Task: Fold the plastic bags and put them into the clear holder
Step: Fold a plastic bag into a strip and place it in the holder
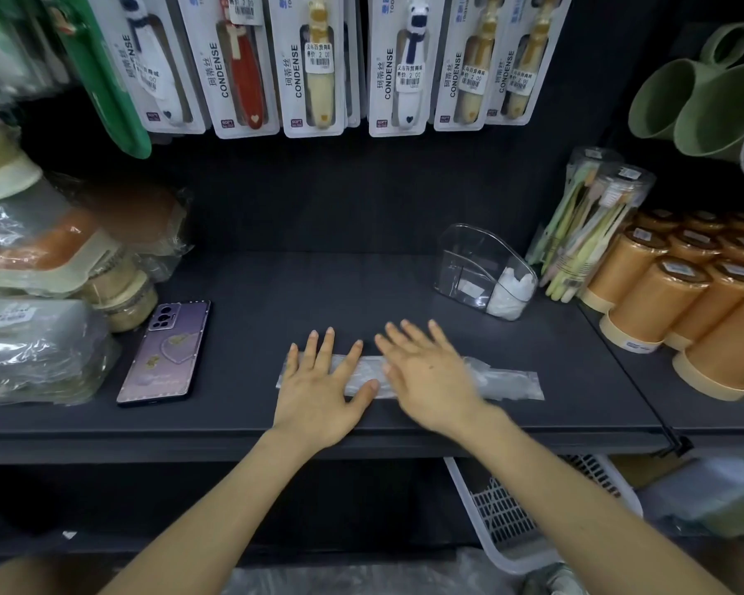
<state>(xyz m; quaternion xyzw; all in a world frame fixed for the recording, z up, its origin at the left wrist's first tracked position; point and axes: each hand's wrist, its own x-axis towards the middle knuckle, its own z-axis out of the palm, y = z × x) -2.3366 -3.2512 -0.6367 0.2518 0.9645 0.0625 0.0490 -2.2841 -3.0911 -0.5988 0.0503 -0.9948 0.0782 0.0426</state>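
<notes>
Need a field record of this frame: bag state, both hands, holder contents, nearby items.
bag: plastic bag folded into a long flat strip, lying on the dark shelf
left hand: flat, fingers straight, pressing the strip's left part
right hand: flat, fingers spread, on the strip's middle
clear holder: upright, behind and right of the strip, apart from it
holder contents: white folded bags in its right compartment
nearby: phone left of the strip, face down

Single head-worn wide-angle view, looking forward and down at close range onto a dark shelf [318, 285]; left hand [318, 392] and right hand [430, 375] reach in from the lower edge; hanging toothbrush packs [310, 66] bound the top.
</notes>
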